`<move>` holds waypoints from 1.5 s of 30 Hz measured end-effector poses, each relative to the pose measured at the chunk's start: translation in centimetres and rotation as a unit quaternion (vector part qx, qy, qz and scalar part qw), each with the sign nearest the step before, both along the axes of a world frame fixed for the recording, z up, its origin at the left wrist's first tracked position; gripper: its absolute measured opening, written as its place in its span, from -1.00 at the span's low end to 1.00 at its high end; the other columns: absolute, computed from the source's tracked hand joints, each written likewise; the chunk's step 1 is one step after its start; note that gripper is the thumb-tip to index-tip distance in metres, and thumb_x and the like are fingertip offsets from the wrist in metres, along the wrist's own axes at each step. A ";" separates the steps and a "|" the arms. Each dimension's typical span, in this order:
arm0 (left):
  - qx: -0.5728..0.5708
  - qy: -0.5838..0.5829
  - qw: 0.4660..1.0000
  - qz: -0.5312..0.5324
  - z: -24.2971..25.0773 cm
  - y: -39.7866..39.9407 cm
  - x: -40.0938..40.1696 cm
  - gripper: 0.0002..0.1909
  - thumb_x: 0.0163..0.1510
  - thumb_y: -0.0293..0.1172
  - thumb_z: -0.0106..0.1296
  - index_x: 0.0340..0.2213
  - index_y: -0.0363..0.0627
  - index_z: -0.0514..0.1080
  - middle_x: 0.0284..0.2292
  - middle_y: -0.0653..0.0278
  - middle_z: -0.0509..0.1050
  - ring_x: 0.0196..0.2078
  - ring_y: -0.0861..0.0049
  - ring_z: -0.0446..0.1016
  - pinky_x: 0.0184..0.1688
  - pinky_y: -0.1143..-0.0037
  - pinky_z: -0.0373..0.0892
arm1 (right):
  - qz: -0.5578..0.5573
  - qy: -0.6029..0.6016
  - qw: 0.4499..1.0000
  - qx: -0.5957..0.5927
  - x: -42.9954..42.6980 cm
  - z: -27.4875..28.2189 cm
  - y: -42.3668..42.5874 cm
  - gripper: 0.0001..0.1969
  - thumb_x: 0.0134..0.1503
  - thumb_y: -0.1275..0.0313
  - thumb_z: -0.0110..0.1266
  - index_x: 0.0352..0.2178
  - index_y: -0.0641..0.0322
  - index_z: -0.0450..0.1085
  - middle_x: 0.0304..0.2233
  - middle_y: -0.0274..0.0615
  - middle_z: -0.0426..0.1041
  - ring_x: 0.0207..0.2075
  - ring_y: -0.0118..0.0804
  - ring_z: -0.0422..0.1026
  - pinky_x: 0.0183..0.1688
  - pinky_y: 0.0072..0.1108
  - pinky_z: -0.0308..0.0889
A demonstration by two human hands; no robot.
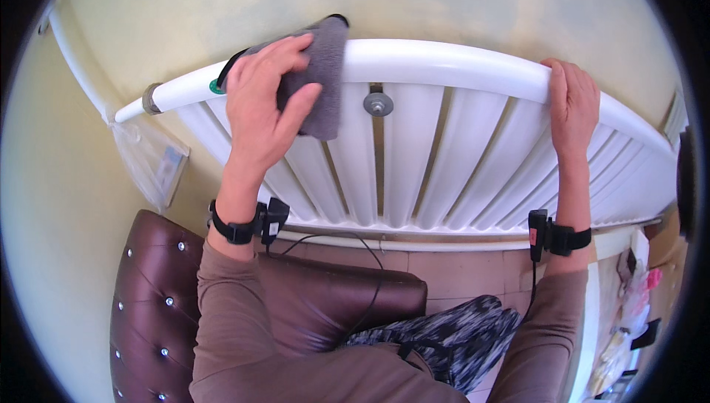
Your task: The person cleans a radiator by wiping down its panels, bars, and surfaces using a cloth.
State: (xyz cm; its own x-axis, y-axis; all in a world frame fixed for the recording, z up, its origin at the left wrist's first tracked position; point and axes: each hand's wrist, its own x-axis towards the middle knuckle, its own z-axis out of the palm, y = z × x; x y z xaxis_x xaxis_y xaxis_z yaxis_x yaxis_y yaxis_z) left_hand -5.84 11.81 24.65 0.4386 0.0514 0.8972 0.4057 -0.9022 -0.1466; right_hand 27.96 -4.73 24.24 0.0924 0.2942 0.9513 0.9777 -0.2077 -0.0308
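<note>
A grey cloth [326, 81] with a dark edge lies folded over the top tube [438, 64] of a white radiator [413, 148]. My left hand [258, 103] rests on this cloth, its thumb and fingers spread across it and holding it against the tube. Part of the cloth is hidden beneath the palm. Farther right, my right hand [576, 106] grips the bare top tube, with the fingertips out of sight behind it. Between the hands, a round metal washer with a bolt [378, 104] sits just below the tube.
A tufted brown chair [155, 303] stands at the left, its seat in front of me. A clear plastic bag [141, 162] hangs by the pipe joint at left. Cables run from black wrist-worn devices [274, 223]. Plastic-wrapped items [615, 347] lie at the right.
</note>
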 end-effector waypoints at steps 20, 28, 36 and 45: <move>-0.151 -0.011 0.979 0.140 2.2 11.1 -14.9 -0.67 0.11 -0.20 -0.17 -0.24 -0.17 0.42 -0.33 0.09 0.47 -0.24 0.20 0.40 -0.15 0.40 0.27 | -0.013 -0.022 0.999 -0.030 0.1 0.1 -0.2 -0.68 0.22 0.27 -0.29 -0.37 0.20 0.40 -0.39 -0.25 0.40 -0.27 -0.27 0.32 -0.05 -0.54 0.13; 0.028 -0.260 0.956 0.133 -4.4 11.1 -9.8 -0.65 0.18 -0.27 -0.27 -0.15 -0.28 0.34 -0.11 0.04 0.38 0.00 0.13 0.26 0.06 0.33 0.11 | -0.008 -0.021 0.999 -0.033 0.3 0.1 -0.2 -0.66 0.22 0.25 -0.30 -0.35 0.20 0.40 -0.37 -0.26 0.41 -0.27 -0.28 0.32 -0.04 -0.53 0.11; -0.080 -0.377 0.898 0.211 -15.5 9.8 -6.0 -0.50 0.21 -0.34 -0.33 0.10 -0.40 -0.02 0.17 -0.10 -0.06 0.21 0.05 -0.06 0.21 0.27 -0.11 | 0.001 -0.010 0.999 -0.033 0.2 -0.1 0.1 -0.65 0.23 0.24 -0.31 -0.34 0.18 0.41 -0.35 -0.26 0.42 -0.25 -0.28 0.32 -0.03 -0.54 0.11; -0.423 -0.338 0.797 0.267 -34.7 8.7 -8.6 -0.33 0.19 -0.13 -0.29 0.11 -0.47 -0.10 0.12 -0.26 -0.01 0.16 -0.04 0.01 0.17 0.31 -0.02 | -0.024 -0.015 0.999 -0.032 0.8 -0.4 -0.2 -0.66 0.21 0.24 -0.32 -0.34 0.13 0.41 -0.36 -0.30 0.42 -0.26 -0.30 0.33 -0.05 -0.52 0.12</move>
